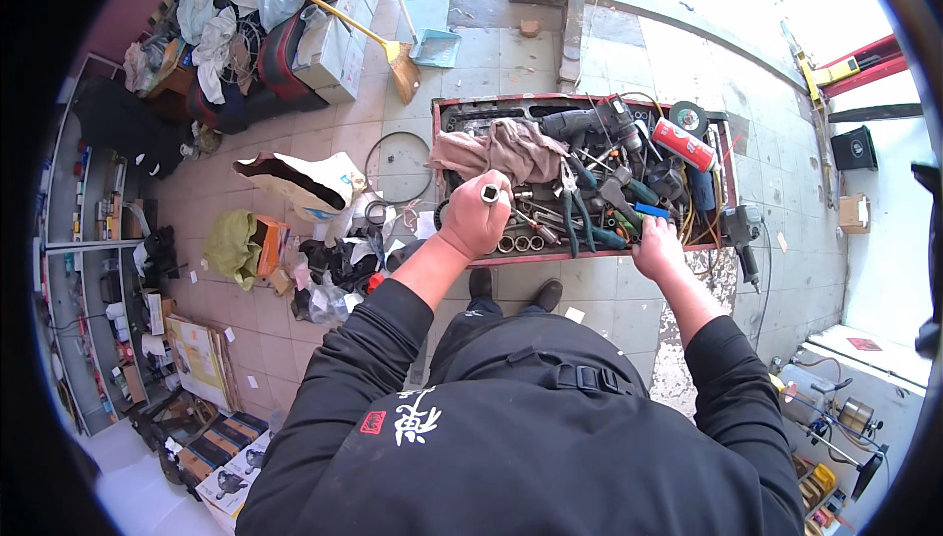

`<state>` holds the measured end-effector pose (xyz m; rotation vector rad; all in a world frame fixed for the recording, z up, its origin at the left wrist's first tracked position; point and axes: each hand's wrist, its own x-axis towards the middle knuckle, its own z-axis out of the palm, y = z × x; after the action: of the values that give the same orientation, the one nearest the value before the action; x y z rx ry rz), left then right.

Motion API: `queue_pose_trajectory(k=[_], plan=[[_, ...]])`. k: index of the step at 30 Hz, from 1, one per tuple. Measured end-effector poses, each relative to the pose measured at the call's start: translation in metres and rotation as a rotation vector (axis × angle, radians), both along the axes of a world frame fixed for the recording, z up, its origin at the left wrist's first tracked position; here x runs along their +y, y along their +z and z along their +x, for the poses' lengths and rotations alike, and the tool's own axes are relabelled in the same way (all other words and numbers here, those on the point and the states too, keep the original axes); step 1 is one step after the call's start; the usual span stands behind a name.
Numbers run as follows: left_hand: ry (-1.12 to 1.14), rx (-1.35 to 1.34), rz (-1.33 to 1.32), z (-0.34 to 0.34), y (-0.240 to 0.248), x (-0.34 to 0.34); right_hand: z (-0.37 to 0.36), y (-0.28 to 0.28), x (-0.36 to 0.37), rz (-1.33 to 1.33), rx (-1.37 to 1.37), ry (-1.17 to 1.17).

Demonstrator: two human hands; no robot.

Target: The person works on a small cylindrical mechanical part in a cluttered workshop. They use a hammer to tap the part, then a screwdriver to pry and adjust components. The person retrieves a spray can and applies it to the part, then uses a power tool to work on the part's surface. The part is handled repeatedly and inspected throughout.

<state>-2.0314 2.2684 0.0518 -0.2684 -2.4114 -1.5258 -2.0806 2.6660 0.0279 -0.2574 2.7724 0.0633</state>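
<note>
In my left hand, closed in a fist, is a metal socket with its hollow end facing up. That fist is above the near left part of a red-rimmed tool tray. My right hand lies at the tray's near right rim, fingers reaching over it, with the tips by a blue block-like thing and a green handle. Between my hands are pliers with dark green grips and several ring-shaped sockets. A brownish rag is heaped beyond my left hand.
The tray also bears a power drill, a red-white spray can and a grinding disc. An air tool hangs by its right end. Left on the tiled floor are a paper sack, a broom and a blue dustpan.
</note>
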Motion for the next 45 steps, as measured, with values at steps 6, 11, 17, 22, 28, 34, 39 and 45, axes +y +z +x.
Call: queue_pose_trajectory(k=[6, 11, 17, 22, 28, 34, 39, 45], plan=[[0.005, -0.024, -0.08, -0.004, 0.013, 0.005, -0.006, -0.047, 0.02, -0.092, 0.095, -0.019], [0.007, -0.082, -0.128, -0.003, 0.009, 0.009, 0.001, 0.01, 0.024, -0.306, 0.143, -0.079], [0.014, -0.074, -0.199, -0.016, 0.005, 0.02, 0.032, 0.155, -0.027, -0.843, 0.157, 0.086], [-0.011, 0.054, -0.231, -0.02, 0.01, 0.028, 0.044, 0.207, -0.09, -0.621, 0.054, 0.209], [-0.012, -0.04, -0.294, -0.016, 0.007, 0.022, 0.048, 0.228, -0.094, -0.894, 0.126, 0.114], [-0.016, 0.029, -0.277, -0.03, 0.002, 0.028, 0.045, 0.22, -0.102, -0.657, 0.134, 0.179], [-0.019, 0.008, -0.27, -0.033, 0.003, 0.036, 0.052, 0.217, -0.093, -0.994, 0.298, 0.162], [-0.008, -0.131, -0.28, -0.038, 0.005, 0.038, 0.048, 0.204, -0.09, -0.73, 0.203, 0.073]])
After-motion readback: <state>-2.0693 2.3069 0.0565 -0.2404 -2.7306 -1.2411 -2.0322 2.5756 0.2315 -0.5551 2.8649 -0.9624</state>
